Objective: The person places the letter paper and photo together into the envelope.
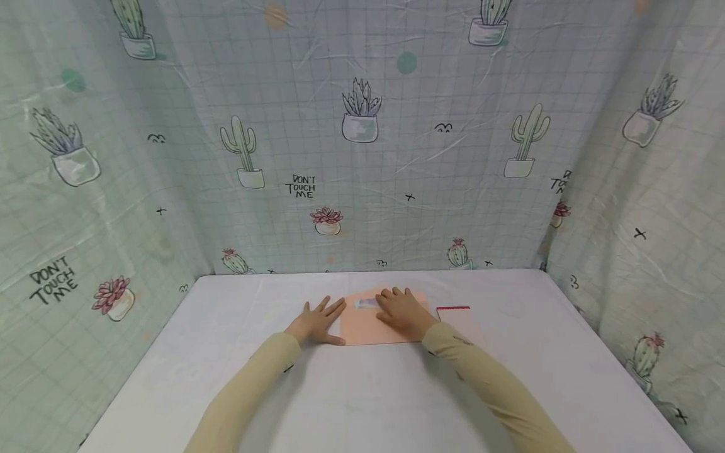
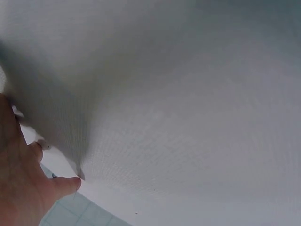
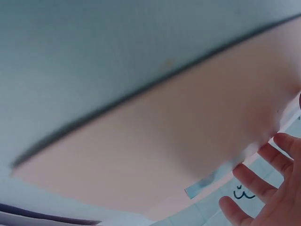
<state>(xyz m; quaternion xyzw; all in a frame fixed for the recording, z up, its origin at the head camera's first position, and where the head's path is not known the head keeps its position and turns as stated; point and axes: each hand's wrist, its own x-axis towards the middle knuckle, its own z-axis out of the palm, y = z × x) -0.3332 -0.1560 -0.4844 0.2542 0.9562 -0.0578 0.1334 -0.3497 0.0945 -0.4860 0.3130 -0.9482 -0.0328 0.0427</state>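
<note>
The right hand (image 1: 403, 313) covered part of the peach sheet (image 1: 368, 330) and its pale strip (image 1: 365, 303), whose details were too small to tell. The left wrist view cropped the left hand (image 2: 24, 180); the right wrist view blurred the sheet's near edge.

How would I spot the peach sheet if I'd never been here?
Find the white table before the cactus-print curtain. Toward its far edge, beneath the right hand, lies the peach sheet. Its bluish strip sets it apart from the paler, red-edged item on its right.
</note>
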